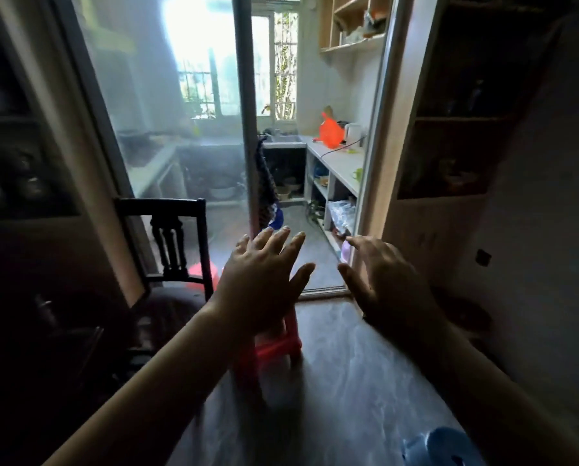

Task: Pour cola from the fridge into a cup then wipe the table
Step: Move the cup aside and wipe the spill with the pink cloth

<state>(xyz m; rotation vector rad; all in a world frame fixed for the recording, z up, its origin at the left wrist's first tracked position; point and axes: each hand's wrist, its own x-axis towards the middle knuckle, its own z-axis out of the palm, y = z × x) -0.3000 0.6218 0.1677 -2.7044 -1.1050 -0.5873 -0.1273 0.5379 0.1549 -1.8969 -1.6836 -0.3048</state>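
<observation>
Dim room with a grey floor (348,381), facing a doorway into a narrow kitchen; a glass door (167,129) covers the left half of the opening.

Hands: left hand (261,284) and right hand (389,287) are both stretched forward, palms down, fingers spread. Neither holds or touches anything.

Seating: a dark chair (173,237) stands left of the doorway. A red stool (274,344) stands on the floor, partly behind the left hand. A blue stool (439,449) is at the lower right.

Kitchen counter (338,159), along the right wall:
- Orange bag (330,129) toward the far end, upright; contents not visible.
- White kettle (352,131) just beside the bag, on its right, lid down; a dark cord trails across the counter.
- Green cup (358,173) at the near end, by the doorway's right post; too small to tell its contents.
- Sink (284,140) at the far end, under the window; contents cannot be made out.

Below the counter: a clear plastic bag (340,213) sits in the near compartment, contents unclear. A basket (283,191) stands below the sink.

Wall shelf (352,45) above the counter holds several blurred items.
</observation>
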